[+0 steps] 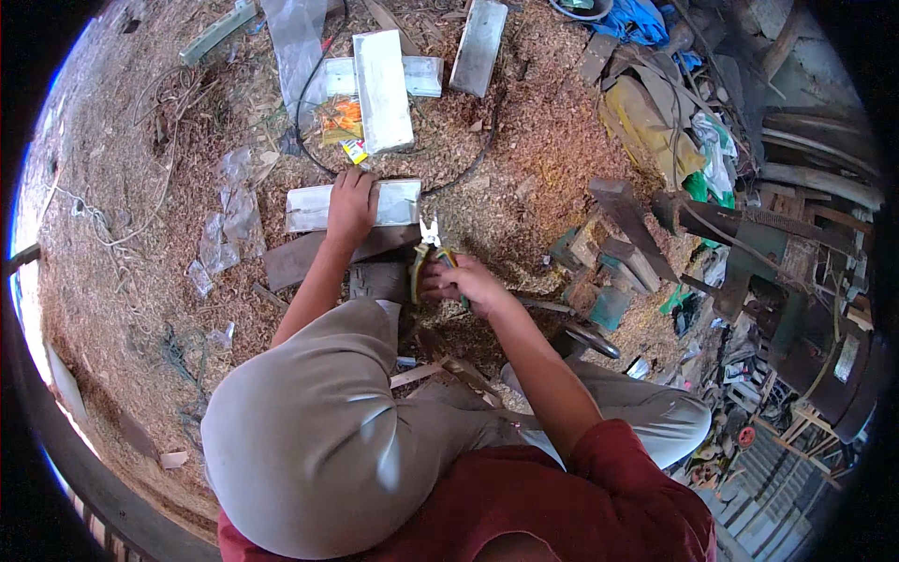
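Note:
A whitish rectangular block lies crosswise in front of me against a dark brown wooden board. My left hand is closed over the block's middle, with fingertips over its far edge. Just to the right, my right hand grips a pair of pliers with yellow-and-green handles. The handles are spread and the jaws point away from me, slightly parted, near the block's right end. Nothing visible sits between the jaws.
Farther off, more whitish blocks lie stacked beside clear plastic and an orange packet. A black cable curves behind the held block. Wood offcuts and scrap crowd the right. Wood shavings cover the ground.

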The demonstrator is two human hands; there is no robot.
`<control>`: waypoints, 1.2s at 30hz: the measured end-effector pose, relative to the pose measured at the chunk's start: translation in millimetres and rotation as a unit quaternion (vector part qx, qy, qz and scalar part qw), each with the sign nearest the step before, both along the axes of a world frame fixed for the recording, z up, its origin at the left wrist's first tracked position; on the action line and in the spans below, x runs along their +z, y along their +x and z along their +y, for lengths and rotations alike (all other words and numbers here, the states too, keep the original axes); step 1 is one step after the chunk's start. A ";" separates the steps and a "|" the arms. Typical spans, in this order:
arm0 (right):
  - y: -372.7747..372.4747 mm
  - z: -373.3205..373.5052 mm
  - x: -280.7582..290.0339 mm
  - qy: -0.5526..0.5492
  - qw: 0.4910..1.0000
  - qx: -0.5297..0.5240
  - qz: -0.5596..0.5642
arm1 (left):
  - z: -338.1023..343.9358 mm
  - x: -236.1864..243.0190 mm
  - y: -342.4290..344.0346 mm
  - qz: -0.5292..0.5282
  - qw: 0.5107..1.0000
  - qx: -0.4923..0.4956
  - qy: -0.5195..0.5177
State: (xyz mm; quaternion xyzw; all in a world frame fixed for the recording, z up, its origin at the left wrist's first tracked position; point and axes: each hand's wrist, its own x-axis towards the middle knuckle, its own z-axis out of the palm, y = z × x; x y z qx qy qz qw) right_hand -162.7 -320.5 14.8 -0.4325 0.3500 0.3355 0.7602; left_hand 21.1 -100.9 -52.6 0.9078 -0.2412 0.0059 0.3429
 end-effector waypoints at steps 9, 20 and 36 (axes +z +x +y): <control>6.5 2.2 -44.9 0.019 0.998 0.024 0.047 | 0.6 4.2 -12.3 -0.006 1.000 -0.026 -0.014; -12.8 -14.0 -42.8 0.018 0.996 0.075 0.046 | 4.5 2.3 -33.5 0.006 1.000 -0.029 -0.007; 35.4 4.1 -14.8 0.233 0.966 -0.036 0.104 | 4.6 -1.6 -26.4 0.022 0.999 -0.021 -0.028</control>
